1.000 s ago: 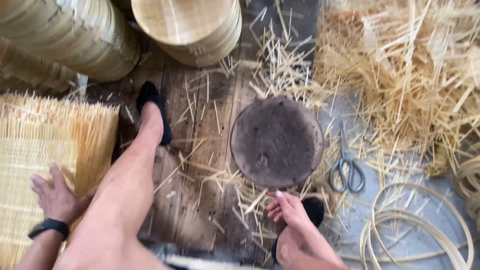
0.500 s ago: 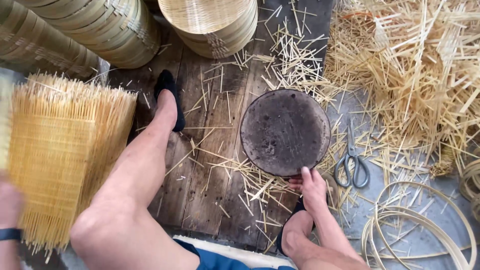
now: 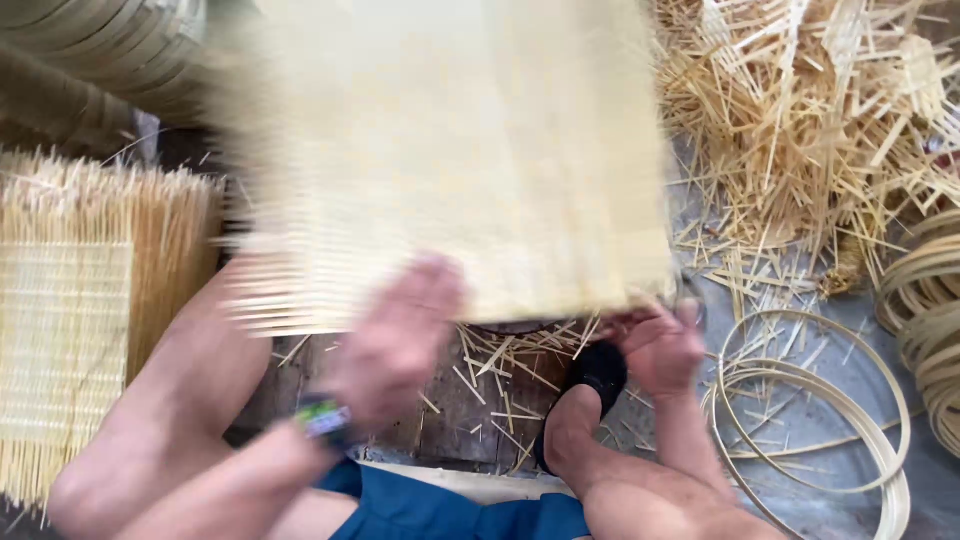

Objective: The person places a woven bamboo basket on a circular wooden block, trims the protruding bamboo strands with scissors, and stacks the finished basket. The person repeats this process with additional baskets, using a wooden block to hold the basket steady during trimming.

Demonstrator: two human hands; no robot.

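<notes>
over dark floorboards, both hands [image 3: 400, 335] [image 3: 662, 345] clamped on woven bamboo mat [image 3: 450, 150] near edge; coiled strips [image 3: 815, 420] right.

No packages, labels or signs show; the one screen is a small watch face [image 3: 322, 418] on the left wrist, low and left of centre; it is blurred, dark with green and blue patches

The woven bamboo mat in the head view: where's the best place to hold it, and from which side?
Judging by its pose, hold the woven bamboo mat along its near edge, coming from below. That edge faces the person, and the left hand and right hand are already at it, wide apart. The far part is a motion-blurred broad sheet, so two spread grips probably steady it best.
</notes>
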